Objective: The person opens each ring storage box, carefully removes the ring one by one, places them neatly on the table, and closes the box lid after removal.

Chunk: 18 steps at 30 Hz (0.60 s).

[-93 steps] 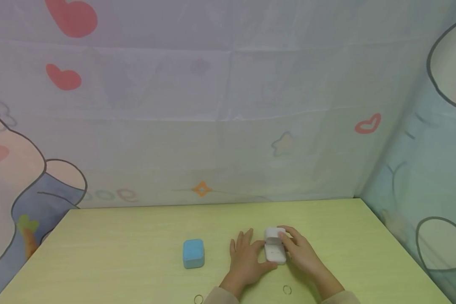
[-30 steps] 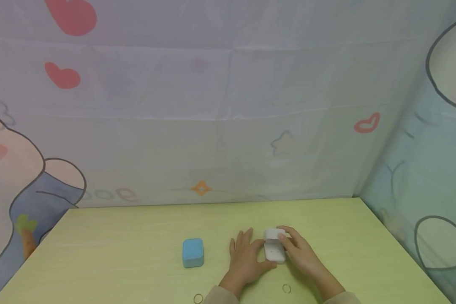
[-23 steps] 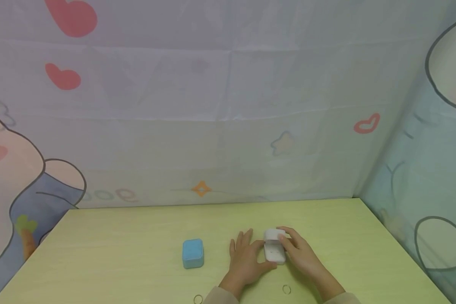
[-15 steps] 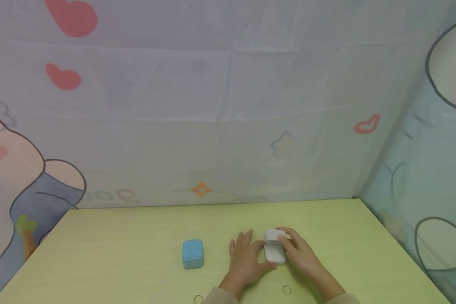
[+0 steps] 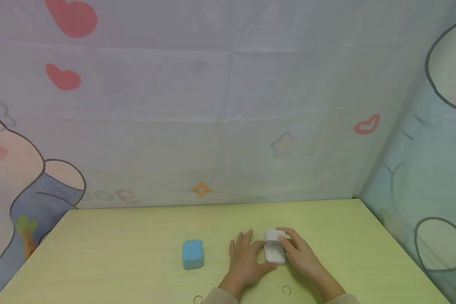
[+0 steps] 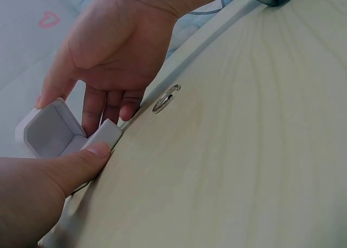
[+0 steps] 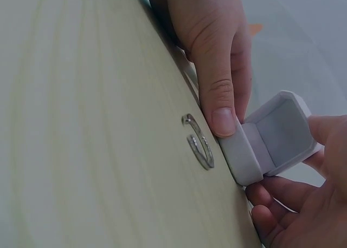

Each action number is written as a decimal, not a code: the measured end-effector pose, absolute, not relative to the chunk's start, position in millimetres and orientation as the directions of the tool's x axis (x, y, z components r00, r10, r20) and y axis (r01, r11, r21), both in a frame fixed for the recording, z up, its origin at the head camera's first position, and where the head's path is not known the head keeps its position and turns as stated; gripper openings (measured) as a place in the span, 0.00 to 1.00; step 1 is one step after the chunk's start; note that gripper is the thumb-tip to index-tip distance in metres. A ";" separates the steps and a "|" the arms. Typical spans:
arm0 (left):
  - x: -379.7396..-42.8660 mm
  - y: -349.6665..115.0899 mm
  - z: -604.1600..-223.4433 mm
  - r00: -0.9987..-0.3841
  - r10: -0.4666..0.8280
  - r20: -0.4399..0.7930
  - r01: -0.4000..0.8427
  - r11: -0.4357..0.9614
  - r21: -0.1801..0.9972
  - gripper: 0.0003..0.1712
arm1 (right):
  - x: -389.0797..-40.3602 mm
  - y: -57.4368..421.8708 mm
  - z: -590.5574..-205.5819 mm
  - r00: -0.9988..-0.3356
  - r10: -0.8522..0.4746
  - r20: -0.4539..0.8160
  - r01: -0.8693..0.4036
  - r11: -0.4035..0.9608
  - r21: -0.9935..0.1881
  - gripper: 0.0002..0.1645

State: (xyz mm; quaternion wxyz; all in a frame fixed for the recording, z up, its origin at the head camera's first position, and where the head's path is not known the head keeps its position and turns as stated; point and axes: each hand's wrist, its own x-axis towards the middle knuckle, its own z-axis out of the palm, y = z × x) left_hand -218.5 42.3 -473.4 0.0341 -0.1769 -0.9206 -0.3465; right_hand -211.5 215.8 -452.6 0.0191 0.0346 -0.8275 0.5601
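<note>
A small white ring box (image 5: 275, 255) stands with its lid raised on the table, held by both hands. My left hand (image 5: 245, 264) grips the base (image 7: 241, 158) from the left, thumb at the near side and index finger toward the back. My right hand (image 5: 304, 255) holds the raised lid (image 6: 51, 130) at its right side between thumb and fingers, its other fingers curled beside the base. The lid's pale lining shows in both wrist views. Nearer the camera lies a thin silver ring (image 5: 286, 290), whose band has a gap in the right wrist view (image 7: 200, 145).
A blue box (image 5: 193, 254) with rounded corners, its lid down, sits left of my left hand. Another thin ring (image 5: 198, 299) lies at the bottom edge of the head view. Behind the pale wooden table (image 5: 137, 236) hangs a printed cloth (image 5: 228, 84).
The lid's top edge sits slightly lower in the head view than three seconds ago. Both hands keep their places on the ring box; the blue box and rings have not moved.
</note>
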 end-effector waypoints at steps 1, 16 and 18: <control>-218.5 42.3 -473.3 -0.935 0.302 0.185 0.349 0.697 0.627 0.34 | -211.5 215.8 -452.6 -0.997 -0.036 0.071 -0.080 0.370 -0.926 0.23; -217.1 42.1 -470.7 -0.934 0.304 0.185 0.350 0.694 0.629 0.34 | -211.0 215.2 -451.9 -0.997 -0.035 0.073 -0.081 0.382 -0.920 0.23; -217.1 42.1 -470.8 -0.935 0.304 0.183 0.350 0.696 0.627 0.34 | -211.1 215.3 -452.1 -0.997 -0.034 0.070 -0.078 0.385 -0.919 0.23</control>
